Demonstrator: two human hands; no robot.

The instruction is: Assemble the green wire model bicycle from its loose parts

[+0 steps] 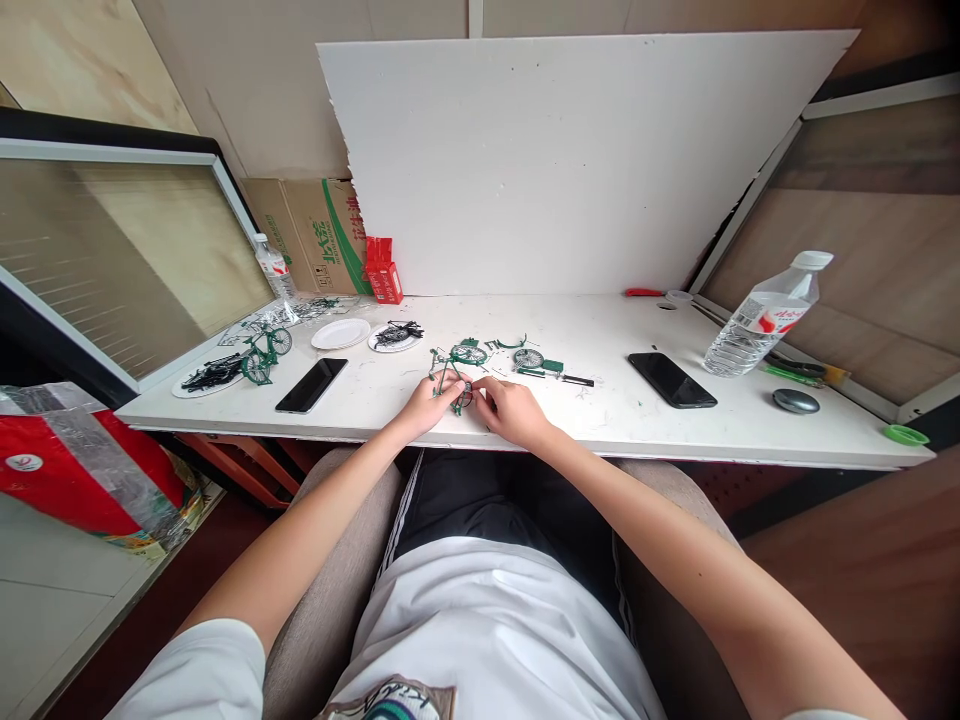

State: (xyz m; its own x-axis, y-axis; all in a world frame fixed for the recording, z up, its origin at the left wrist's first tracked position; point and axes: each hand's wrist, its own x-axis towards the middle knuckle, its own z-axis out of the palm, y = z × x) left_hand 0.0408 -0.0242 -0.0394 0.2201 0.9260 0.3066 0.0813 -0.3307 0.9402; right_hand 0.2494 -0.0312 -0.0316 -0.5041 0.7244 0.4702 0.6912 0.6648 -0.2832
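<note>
A small green model bicycle [448, 366] lies at the front middle of the white table, between my two hands. My left hand [433, 402] grips its frame with thumb and fingers pressed together. With bent fingers, my right hand [511, 408] pinches at the small wheel [465, 397] nearest me; whether a tiny part is between the fingertips is hidden. Just beyond the right hand lie a loose spoked wheel [528, 358], a green flat part [553, 366] and a black strip [578, 381]. A finished-looking green bicycle [264, 352] stands to the left.
Left are a black phone [312, 385], a paper plate [341, 334] and plates with dark parts [397, 335] [214, 374]. Right are another phone [671, 380], a tilted-looking water bottle [766, 315], a dark mouse [796, 401] and a green lid [906, 435]. A white board [585, 165] stands behind.
</note>
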